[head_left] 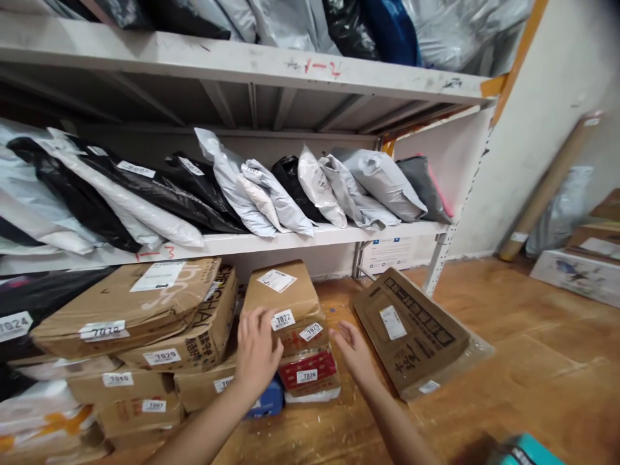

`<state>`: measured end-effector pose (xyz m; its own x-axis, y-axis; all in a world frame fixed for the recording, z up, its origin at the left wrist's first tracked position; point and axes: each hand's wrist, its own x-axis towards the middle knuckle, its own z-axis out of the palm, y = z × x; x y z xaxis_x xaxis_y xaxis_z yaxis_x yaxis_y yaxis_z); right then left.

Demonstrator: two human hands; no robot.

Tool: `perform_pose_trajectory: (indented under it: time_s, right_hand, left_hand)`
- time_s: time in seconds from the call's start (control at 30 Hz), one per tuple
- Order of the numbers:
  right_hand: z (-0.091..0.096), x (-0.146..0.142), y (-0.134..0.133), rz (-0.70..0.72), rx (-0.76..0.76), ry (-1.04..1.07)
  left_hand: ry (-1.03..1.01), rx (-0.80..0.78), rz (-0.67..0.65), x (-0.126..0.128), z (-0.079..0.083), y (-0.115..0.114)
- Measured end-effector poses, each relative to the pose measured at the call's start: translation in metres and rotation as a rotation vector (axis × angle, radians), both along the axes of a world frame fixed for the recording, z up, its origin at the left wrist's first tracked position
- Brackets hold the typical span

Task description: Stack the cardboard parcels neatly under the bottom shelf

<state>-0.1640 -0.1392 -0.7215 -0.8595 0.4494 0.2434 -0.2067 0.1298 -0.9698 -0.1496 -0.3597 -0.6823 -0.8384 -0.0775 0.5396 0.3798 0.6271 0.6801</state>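
My left hand (256, 349) rests its spread fingers at the front left edge of a brown cardboard box (283, 294) labelled 7022. My right hand (356, 352) is to the right of this pile, fingers stretched out and apart, holding nothing. Under the top box lies another carton (295, 339) with a 7025 label. Beneath that sits a red box (309, 373) marked 7026. Partly behind my left wrist a blue box (268, 399) shows at floor level. A large flat carton (411, 336) with dark printing leans to the right of my right hand.
Stacked cartons (145, 303) stand left of the pile. Above, a white shelf (271, 243) bears a row of grey, white and black mailing bags (271, 194). A shelf post (438, 261) stands behind the leaning carton. Lower right lies a turquoise box (527, 449).
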Motion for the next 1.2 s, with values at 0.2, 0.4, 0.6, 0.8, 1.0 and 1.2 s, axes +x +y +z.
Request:
perform_pose_trajectory:
  time_s: [0.2,0.4,0.6,0.8,1.0,1.2]
  right_hand:
    - [0.030,-0.010,-0.052,0.060,0.181,0.087]
    - [0.057,-0.003,-0.080,0.204,0.058,0.246]
    - [0.065,0.017,-0.120,0.517,-0.314,0.407]
    - [0.029,0.022,-0.152,0.725,0.246,0.178]
    - [0.014,0.010,-0.131,0.527,0.187,0.318]
    - [0.002,-0.022,-0.055,-0.190,0.150,0.149]
  left_hand:
    - [0.106,-0.593,0.196,-0.030,-0.018,-0.030]
    - [0.126,-0.696,0.232,-0.020,-0.013,-0.039]
    - [0.040,-0.582,0.319,-0.002,-0.012,-0.034]
    - [0.459,-0.529,0.345,0.005,-0.019,-0.055]
    - [0.488,-0.467,0.243,0.004,-0.014,-0.055]
    - [-0.292,-0.194,-0.547,0.039,-0.086,-0.009]
